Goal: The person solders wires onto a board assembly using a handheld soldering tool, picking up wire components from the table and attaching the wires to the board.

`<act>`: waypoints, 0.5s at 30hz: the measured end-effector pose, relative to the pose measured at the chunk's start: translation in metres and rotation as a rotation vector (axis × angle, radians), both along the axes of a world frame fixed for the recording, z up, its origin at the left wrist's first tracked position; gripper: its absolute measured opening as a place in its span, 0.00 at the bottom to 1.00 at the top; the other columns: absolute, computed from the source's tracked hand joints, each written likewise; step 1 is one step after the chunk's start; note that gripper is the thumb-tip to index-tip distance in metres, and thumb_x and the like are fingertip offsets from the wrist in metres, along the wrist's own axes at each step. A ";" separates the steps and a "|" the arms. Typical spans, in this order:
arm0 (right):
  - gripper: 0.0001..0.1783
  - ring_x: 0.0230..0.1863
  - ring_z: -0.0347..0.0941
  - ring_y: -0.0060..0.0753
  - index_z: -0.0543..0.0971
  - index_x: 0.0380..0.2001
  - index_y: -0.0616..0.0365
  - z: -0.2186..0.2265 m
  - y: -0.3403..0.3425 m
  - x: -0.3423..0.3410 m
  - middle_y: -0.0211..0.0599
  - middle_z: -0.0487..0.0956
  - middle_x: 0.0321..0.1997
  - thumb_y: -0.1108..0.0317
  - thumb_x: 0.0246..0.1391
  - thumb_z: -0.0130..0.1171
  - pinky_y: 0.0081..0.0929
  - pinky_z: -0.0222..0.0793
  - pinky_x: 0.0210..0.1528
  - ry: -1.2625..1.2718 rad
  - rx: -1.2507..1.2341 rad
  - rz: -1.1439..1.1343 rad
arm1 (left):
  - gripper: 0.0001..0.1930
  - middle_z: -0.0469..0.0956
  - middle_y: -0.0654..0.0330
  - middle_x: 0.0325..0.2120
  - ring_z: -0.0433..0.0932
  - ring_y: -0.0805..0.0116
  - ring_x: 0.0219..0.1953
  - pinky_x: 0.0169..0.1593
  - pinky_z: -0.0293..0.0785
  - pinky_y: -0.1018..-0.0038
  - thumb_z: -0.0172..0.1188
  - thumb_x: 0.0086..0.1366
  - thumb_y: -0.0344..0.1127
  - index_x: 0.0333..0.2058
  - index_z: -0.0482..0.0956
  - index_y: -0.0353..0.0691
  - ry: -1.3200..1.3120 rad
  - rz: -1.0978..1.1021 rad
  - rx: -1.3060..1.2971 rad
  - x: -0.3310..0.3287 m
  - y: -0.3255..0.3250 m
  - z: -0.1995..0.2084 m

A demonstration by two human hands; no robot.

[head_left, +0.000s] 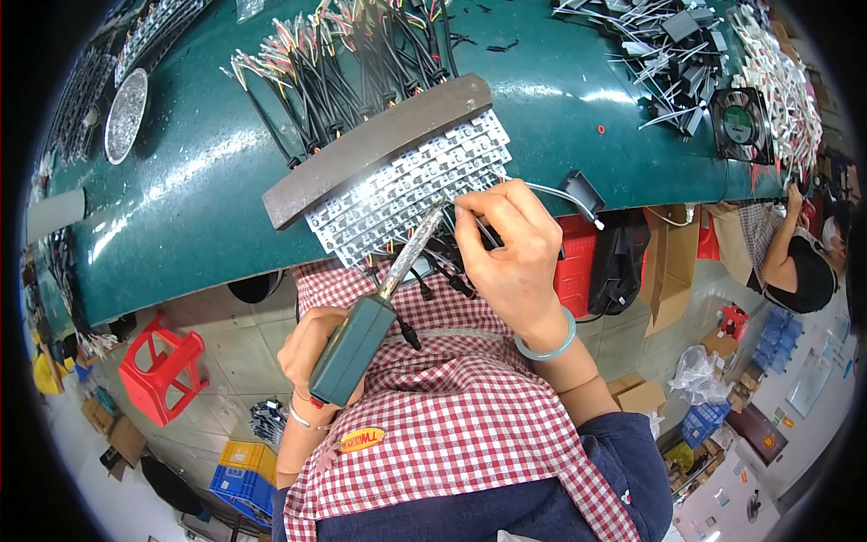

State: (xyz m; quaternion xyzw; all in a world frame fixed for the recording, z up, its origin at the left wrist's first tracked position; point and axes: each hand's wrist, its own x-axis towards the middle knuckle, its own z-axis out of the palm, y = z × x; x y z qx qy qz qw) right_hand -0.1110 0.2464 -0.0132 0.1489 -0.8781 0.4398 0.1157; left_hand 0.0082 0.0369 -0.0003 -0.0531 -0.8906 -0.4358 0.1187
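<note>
My left hand is wrapped round the green handle of a soldering iron. Its silvery barrel slants up to the near edge of a panel of white circuit boards. My right hand pinches what looks like a thin wire at that edge, close to the iron's tip; the fingers hide most of it. A long dark bar lies across the panel. Short black cables hang from the near edge above my lap. Right of my hand, a black box with white leads rests at the table's edge.
Bundled black cables with stripped ends lie beyond the bar on the green table. At the far right are a pile of black boxes, a fan and white wires. A red stool stands at left. Another person sits at right.
</note>
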 end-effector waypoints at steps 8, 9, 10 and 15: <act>0.06 0.27 0.75 0.40 0.80 0.26 0.62 0.000 0.000 0.000 0.38 0.75 0.27 0.81 0.42 0.65 0.33 0.70 0.28 0.008 -0.015 0.004 | 0.10 0.78 0.50 0.27 0.79 0.57 0.25 0.28 0.73 0.69 0.69 0.49 0.26 0.32 0.80 0.30 0.007 0.050 0.000 0.007 -0.003 0.008; 0.06 0.27 0.75 0.40 0.80 0.26 0.62 0.000 0.000 0.000 0.38 0.75 0.27 0.81 0.42 0.65 0.33 0.70 0.28 -0.004 -0.011 0.003 | 0.11 0.78 0.51 0.28 0.79 0.57 0.25 0.28 0.72 0.69 0.69 0.50 0.27 0.32 0.81 0.31 -0.003 0.079 0.003 0.008 -0.003 0.008; 0.06 0.27 0.75 0.40 0.80 0.26 0.62 0.000 0.001 -0.001 0.38 0.75 0.27 0.81 0.42 0.65 0.33 0.70 0.28 -0.015 -0.006 0.001 | 0.11 0.78 0.51 0.28 0.79 0.57 0.25 0.28 0.72 0.69 0.69 0.50 0.27 0.32 0.81 0.31 -0.002 0.078 0.004 0.008 -0.002 0.008; 0.06 0.28 0.75 0.41 0.80 0.26 0.61 0.001 0.006 -0.002 0.39 0.75 0.27 0.81 0.43 0.65 0.34 0.70 0.29 0.008 0.000 -0.005 | 0.14 0.79 0.52 0.30 0.78 0.57 0.28 0.34 0.74 0.70 0.72 0.50 0.28 0.35 0.81 0.32 -0.045 0.052 0.001 0.009 -0.004 0.002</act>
